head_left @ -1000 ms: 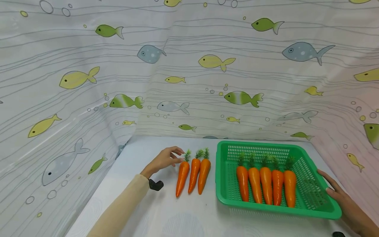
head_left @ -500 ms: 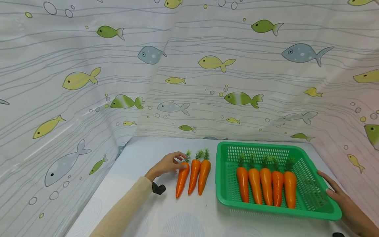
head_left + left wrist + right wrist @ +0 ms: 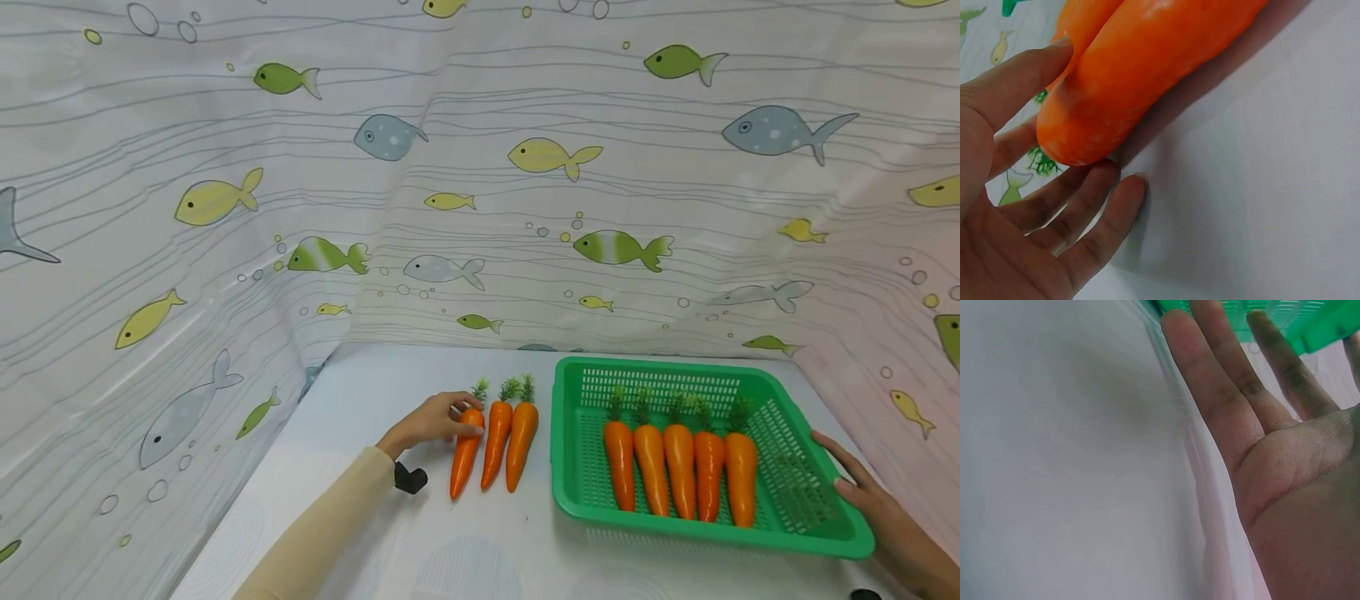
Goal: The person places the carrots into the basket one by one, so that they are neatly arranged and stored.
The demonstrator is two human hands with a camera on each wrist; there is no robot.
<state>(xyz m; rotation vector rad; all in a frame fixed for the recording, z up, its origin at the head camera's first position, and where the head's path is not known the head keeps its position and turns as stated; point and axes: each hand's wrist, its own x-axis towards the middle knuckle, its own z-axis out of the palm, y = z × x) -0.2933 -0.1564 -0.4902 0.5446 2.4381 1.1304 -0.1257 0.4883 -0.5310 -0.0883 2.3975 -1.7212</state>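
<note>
Three orange carrots with green tops lie side by side on the white table, left of a green plastic basket (image 3: pixel 570 500). My left hand (image 3: pixel 433 419) has its thumb and fingers around the top end of the leftmost carrot (image 3: pixel 464 457). The left wrist view shows the thumb along one side of this carrot (image 3: pixel 1129 75) and fingertips at its other side, near the tabletop. At the basket's right side, my right hand (image 3: pixel 873 508) rests on the rim. Its fingers (image 3: pixel 1272 350) are fairly straight against the green wall in the right wrist view.
Inside the basket several carrots (image 3: pixel 679 467) lie in a row, tops toward the back. The middle carrot (image 3: pixel 497 446) and right carrot (image 3: pixel 521 446) lie close beside the held one. A fish-patterned sheet (image 3: pixel 555 208) encloses the white table (image 3: pixel 360 533) at back and sides.
My left hand has moved slightly right and down from beside the leftmost carrot's leafy top, and its fingers have closed around the carrot's upper end. The right hand stays at the basket.
</note>
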